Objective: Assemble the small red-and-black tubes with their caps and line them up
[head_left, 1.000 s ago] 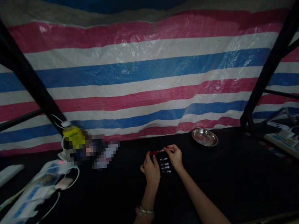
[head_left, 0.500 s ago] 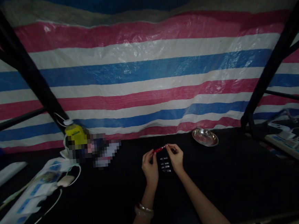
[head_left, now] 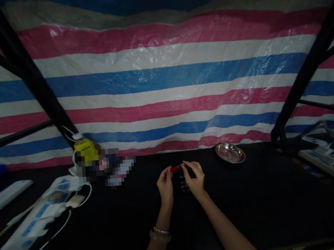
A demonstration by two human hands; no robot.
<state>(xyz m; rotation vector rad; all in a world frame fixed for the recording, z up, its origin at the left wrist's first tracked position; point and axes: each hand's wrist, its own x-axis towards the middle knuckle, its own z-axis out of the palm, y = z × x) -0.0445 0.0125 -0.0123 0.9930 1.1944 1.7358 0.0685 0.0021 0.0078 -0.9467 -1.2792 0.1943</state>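
Red colours the pen (head_left: 176,168), a short thin stick with a pale tip at its right end, held almost level with that end a little higher. It hangs just above the middle of the black table (head_left: 263,206), toward the far edge, between the two hands.

The left hand (head_left: 165,186) pinches the pen's left end between thumb and forefinger, the other fingers curled in close; the grip is narrow and closed on the pen. The right hand (head_left: 196,179) meets the pale tip with its fingertips, thumb and forefinger drawn together there, palm turned down; whether it clamps the tip or only touches it is too dim to tell. A bangle (head_left: 159,233) sits on the left wrist.

Under the hands, partly hidden by the right one, lie a few small pale pieces (head_left: 183,184) in a row on the table; what they are cannot be made out.

A steel dish (head_left: 230,152) rests near the far edge, right of the hands and well apart from them. At the far left corner stands a yellow bottle (head_left: 84,149) with a white cap, and nearer along the left edge lie a white power strip (head_left: 33,224) and its cables. Behind the table hangs a striped tarp (head_left: 163,75), red, white and blue.
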